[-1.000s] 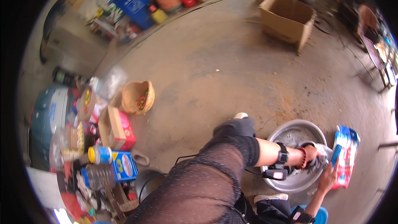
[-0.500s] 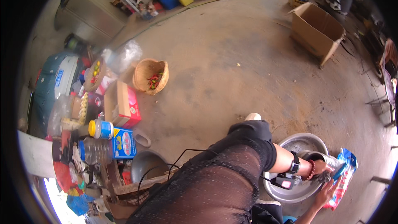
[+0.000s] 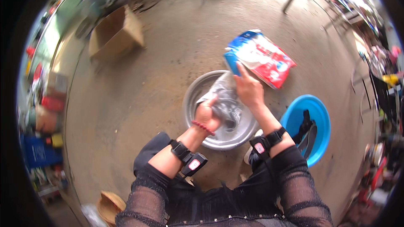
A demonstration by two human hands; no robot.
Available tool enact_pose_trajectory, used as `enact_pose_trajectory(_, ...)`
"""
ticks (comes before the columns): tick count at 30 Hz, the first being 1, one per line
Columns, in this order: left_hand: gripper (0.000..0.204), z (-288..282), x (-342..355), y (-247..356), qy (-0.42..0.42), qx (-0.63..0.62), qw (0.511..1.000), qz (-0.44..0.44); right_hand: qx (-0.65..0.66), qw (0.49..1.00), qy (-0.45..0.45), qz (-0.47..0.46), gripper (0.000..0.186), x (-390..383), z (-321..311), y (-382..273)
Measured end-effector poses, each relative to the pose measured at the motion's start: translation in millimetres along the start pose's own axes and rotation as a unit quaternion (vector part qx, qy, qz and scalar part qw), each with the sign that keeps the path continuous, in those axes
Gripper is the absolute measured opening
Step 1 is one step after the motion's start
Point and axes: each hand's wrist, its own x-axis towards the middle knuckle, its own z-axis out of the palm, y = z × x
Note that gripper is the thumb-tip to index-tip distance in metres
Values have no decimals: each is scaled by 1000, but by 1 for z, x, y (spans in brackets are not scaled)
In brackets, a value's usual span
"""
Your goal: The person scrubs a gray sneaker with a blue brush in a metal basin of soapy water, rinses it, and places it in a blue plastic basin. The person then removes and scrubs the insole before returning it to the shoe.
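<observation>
Left fingers (image 3: 211,102) against cloth (image 3: 227,108) within basin rim (image 3: 225,146), wide floor (image 3: 147,80) leftward

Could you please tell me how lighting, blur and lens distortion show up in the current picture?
Head view: strong glare whitens the floor near the top edge; head view: the grey cloth and the cardboard box look softly blurred, perhaps from motion; head view: fisheye distortion bends the surroundings toward the rim, with black corners.

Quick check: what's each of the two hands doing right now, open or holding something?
Left hand: holding the gray cloth.
Right hand: holding a blue object, index finger extended.
</observation>
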Motion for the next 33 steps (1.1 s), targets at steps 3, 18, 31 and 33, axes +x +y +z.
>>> enact_pose_trajectory(3,34,11,-1,10,29,30,999,27,62,995,-71,14,50,-4,-4,-13)
enact_pose_trajectory(18,28,1,-8,16,95,89,989,71,9,1000,-22,16,48,-9,10,-4)
enact_pose_trajectory(31,28,-15,2,26,127,-1,985,117,229,973,-22,-20,47,-45,14,-1)
enact_pose_trajectory(33,18,-17,4,22,129,-25,987,89,139,990,11,-3,46,-31,14,3)
